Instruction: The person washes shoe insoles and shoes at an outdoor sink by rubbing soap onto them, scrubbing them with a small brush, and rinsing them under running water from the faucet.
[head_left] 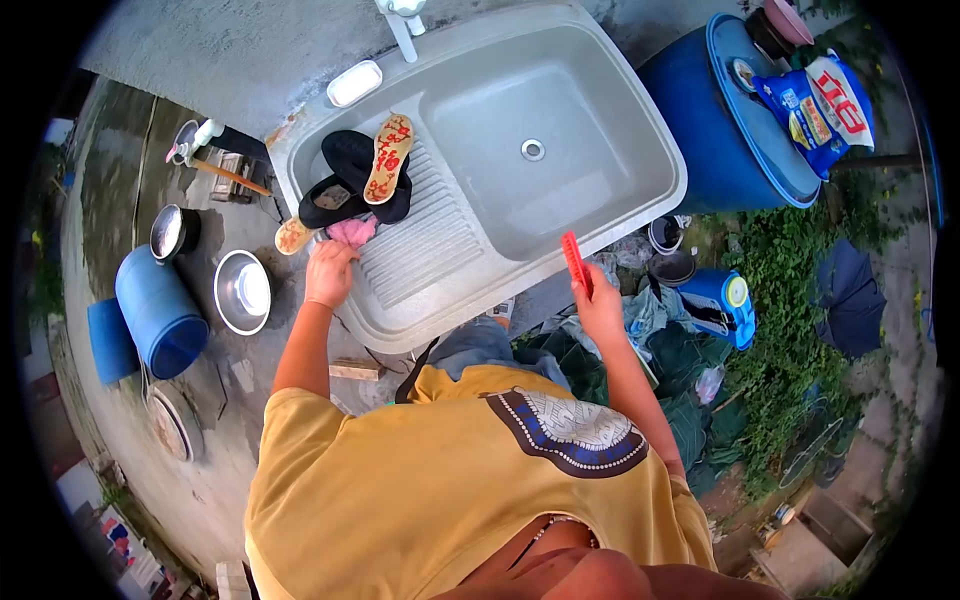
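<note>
2 black fabric-like shoes [350, 152] lie heaped on the ribbed drainboard [425, 225] of a grey, stone-like sink [668, 175], upper left of centre in the frame. The left hand [332, 272] is at the sink's left rim, its fingers at a crumpled pink cloth [352, 232]; whether they are clamped on it cannot be told. Right of centre, the right hand [598, 300] is closed around a narrow red brush [574, 258] at the sink's front edge.

Risks, as judged: a wet or loose grip could let the brush drop to the ground; a nudge from the left hand could push the nearer of the pale, red-patterned insoles [390, 158] off the left rim; the other, resting on the shoes, could slide if they shift.

Counts: 2 hands, 1 brush, 1 cloth, 2 shoes, 2 insoles, 1 sink; around these, 1 white faucet [402, 35], 1 white oblong dish [355, 83], 1 shiny metal bowl [242, 292] at left, and 3 blue plastic barrels [160, 300], 2 at left and 1 at upper right.
</note>
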